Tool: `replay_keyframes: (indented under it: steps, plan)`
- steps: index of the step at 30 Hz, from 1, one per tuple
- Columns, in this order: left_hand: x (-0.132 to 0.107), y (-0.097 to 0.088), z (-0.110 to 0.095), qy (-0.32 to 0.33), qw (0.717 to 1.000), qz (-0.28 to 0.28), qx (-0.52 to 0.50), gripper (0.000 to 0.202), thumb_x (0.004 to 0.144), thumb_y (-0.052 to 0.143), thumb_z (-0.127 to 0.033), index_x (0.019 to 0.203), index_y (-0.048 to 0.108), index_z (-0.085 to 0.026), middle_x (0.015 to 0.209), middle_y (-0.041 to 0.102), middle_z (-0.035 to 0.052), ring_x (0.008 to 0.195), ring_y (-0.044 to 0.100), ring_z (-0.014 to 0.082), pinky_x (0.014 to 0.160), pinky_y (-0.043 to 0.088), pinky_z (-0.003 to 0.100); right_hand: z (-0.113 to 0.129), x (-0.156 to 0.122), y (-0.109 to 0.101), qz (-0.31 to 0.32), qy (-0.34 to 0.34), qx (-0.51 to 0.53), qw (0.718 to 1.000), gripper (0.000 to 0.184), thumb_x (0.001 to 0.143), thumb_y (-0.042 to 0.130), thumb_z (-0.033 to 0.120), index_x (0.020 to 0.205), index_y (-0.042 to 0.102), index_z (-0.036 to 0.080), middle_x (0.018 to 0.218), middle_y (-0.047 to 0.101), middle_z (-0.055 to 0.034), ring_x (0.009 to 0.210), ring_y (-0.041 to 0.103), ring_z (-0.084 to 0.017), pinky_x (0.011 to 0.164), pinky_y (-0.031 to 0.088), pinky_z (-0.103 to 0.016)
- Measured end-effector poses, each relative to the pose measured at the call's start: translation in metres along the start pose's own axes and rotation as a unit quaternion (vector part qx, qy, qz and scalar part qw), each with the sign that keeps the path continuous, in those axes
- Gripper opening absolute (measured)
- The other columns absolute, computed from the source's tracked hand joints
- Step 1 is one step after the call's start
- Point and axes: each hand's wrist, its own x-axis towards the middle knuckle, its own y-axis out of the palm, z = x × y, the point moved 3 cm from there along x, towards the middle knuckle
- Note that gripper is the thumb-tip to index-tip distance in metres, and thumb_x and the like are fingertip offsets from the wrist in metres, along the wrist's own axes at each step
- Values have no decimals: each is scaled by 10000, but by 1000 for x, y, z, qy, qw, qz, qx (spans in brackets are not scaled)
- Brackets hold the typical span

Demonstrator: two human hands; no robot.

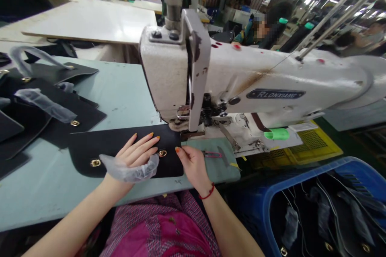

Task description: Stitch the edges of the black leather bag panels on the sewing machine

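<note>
A black leather panel [120, 144] with brass clasps lies flat on the pale green table [45, 192], its right end under the presser foot of a white sewing machine [241, 84]. My left hand [137, 152] rests open and flat on the panel, fingers stretched toward the needle, with a clear plastic wrap [129, 170] draped over the handle by my wrist. My right hand [193, 162] presses the panel's right edge with its fingers stretched out. Small pink snips [211, 154] lie just right of that hand.
A stack of similar black panels [45, 108] with wrapped handles lies at the left. A blue crate [316, 209] holding more black pieces stands at lower right, a yellow tray [313, 144] behind it. Other people work at tables beyond the machine.
</note>
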Motion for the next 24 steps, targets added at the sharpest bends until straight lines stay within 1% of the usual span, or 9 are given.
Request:
replay_keyframes:
  steps: [4,9,11,15,18,22,24]
  plan:
    - [2,-6,-6,-24,999,9,-42,192,923,539,-194,1092,628,-213,1312,655,96,1271,577,253,1115,419,495,3,-1,-1,4,21,18,1000,450,942,505,473,611,396,189,605,293,37,568,271,-98,507,203,-239]
    - [5,-10,-8,-21,997,49,-49,231,928,529,-196,1138,622,-178,1355,623,111,1282,568,247,1134,412,447,2,0,-1,-4,29,48,998,461,929,528,455,599,339,194,605,255,42,570,238,-92,508,184,-241]
    - [5,-10,-6,-27,997,54,-48,224,941,508,-212,1131,622,-176,1350,627,111,1261,587,243,1131,417,442,2,1,0,-4,33,52,998,470,926,526,461,595,322,197,603,249,43,567,228,-91,508,182,-243]
    - [4,-5,2,-56,995,63,-56,238,961,464,-254,1114,637,-197,1348,632,85,1213,622,234,1121,435,442,3,7,0,-1,41,56,998,482,917,518,489,593,305,202,604,251,42,564,223,-93,507,185,-242]
    - [4,2,12,-72,992,78,-60,250,949,475,-260,1120,654,-221,1334,644,67,1204,628,239,1112,448,454,3,13,0,3,46,58,997,464,914,512,499,601,346,198,612,274,40,572,244,-96,512,204,-239]
    - [8,8,26,-83,991,74,-74,252,929,500,-277,1123,655,-231,1302,662,68,1191,634,250,1105,459,459,4,21,0,2,43,36,998,473,921,499,504,600,336,198,611,270,39,577,248,-95,519,202,-247]
    - [11,11,31,-96,989,84,-79,251,934,489,-298,1113,652,-229,1305,657,70,1199,627,252,1121,441,457,6,24,-1,-3,35,26,999,478,929,497,496,600,320,198,610,258,41,577,242,-93,520,194,-250]
